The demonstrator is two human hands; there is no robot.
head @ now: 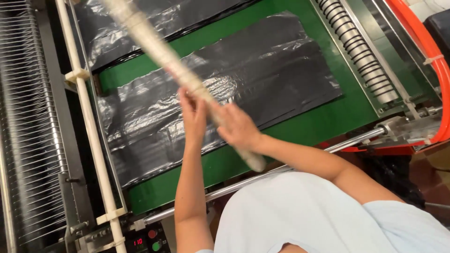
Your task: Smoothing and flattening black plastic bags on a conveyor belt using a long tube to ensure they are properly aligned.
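While both hands are working over the machine, the person is holding a long pale rod (pixel 159 51) slantwise above the green conveyor belt (pixel 300 126), its far end running up toward the top left of the view and its near end (pixel 255 161) hanging just past the right wrist. The left hand (pixel 193 112) is pressing against the rod from the side with its fingers stretched upward along it, so it is steadying more than clenching; whether the thumb is wrapping behind cannot be told. The right hand (pixel 236 126) is closing around the rod lower down, fingers curled over it, and seems to be carrying most of its weight, which would explain why it is sitting nearer the low end. The rod is blurred, so its surface is hard to read, though faint rings seem to be crossing it at intervals. Beneath it, black plastic sheets (pixel 262 70) are lying flat and glossy on the belt, one overlapping the next, with another dark sheet (pixel 140 23) resting farther up. A white bar (pixel 91 126) is running along the left edge of the belt, and beyond it a rack of thin wires (pixel 28 117) is filling the left side. On the right, a ribbed roller (pixel 358 49) is lying beside an orange guard (pixel 433 61), and a small control panel (pixel 145 241) with red and green buttons is sitting near the bottom edge.
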